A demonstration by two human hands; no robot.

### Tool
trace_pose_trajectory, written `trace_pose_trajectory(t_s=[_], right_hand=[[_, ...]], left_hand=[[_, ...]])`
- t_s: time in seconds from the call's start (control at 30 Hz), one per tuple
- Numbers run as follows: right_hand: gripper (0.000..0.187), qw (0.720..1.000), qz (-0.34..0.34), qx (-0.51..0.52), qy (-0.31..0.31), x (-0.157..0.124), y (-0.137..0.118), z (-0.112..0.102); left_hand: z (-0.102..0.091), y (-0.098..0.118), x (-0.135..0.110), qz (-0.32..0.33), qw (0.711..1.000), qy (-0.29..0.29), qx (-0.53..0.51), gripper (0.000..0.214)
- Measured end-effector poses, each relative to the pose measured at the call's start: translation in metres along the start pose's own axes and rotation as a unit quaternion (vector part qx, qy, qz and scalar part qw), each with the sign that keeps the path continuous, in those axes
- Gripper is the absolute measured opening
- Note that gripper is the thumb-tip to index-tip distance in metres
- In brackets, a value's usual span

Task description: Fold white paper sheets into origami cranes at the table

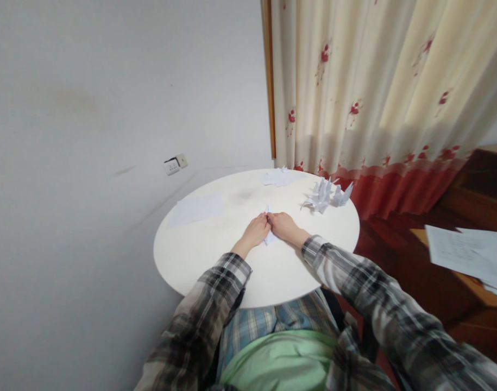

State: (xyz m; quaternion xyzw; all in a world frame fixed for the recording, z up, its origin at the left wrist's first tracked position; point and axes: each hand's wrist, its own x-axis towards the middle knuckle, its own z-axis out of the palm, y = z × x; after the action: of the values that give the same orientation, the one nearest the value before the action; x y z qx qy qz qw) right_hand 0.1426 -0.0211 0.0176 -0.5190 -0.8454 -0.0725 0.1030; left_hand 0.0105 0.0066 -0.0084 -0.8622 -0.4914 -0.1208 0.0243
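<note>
In the head view, we see a small folded paper (270, 238) on the white table (199, 250), partly under our left grip (256, 229) and right grip (282, 225), which meet over its middle; its ends show just beyond and just nearer us. Whether either grip pinches it or merely presses, we cannot tell.

Bare counter (281, 277) lies open between the 2 sleeves (227, 277), and leftward from the left hand (254, 231) to the rim, nearer than the flat paper (199, 208). Ahead of that hand, a lane runs to the far sheets (277, 178). Spiky folded pieces (320, 196) stand in the way at the far right, with the curtain (374, 108) behind; the wall (89, 233) closes off the left side.
</note>
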Motion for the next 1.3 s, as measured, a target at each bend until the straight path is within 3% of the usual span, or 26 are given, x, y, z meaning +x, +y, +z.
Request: trace_pose_trajectory(t_s=[0.27,0.5,0.6,0.73,1.03,1.3], right_hand=[[0.031,1.000,-0.015,0.010,0.000,-0.005,-0.002,-0.003],[0.044,0.997,-0.063,0.031,0.016,-0.025,-0.005,0.000],[0.045,0.997,-0.053,0.048,0.016,-0.027,-0.008,0.006],[0.038,0.997,-0.028,0.062,0.043,-0.022,-0.013,0.012],[0.033,0.998,-0.007,0.069,0.000,-0.003,0.002,0.017],[0.034,0.998,-0.016,0.066,0.018,0.014,0.011,0.029]], left_hand=[[0.000,-0.004,-0.001,-0.020,0.999,-0.003,-0.047,0.042],[-0.008,0.008,-0.014,-0.023,0.998,-0.054,-0.011,0.048],[-0.012,0.012,-0.017,-0.032,0.997,-0.068,0.000,0.050],[-0.014,0.013,-0.019,-0.042,0.996,-0.081,0.002,0.052],[-0.011,0.008,-0.023,-0.051,0.996,-0.078,0.002,0.056],[-0.010,0.007,-0.022,-0.045,0.996,-0.074,0.022,0.055]])
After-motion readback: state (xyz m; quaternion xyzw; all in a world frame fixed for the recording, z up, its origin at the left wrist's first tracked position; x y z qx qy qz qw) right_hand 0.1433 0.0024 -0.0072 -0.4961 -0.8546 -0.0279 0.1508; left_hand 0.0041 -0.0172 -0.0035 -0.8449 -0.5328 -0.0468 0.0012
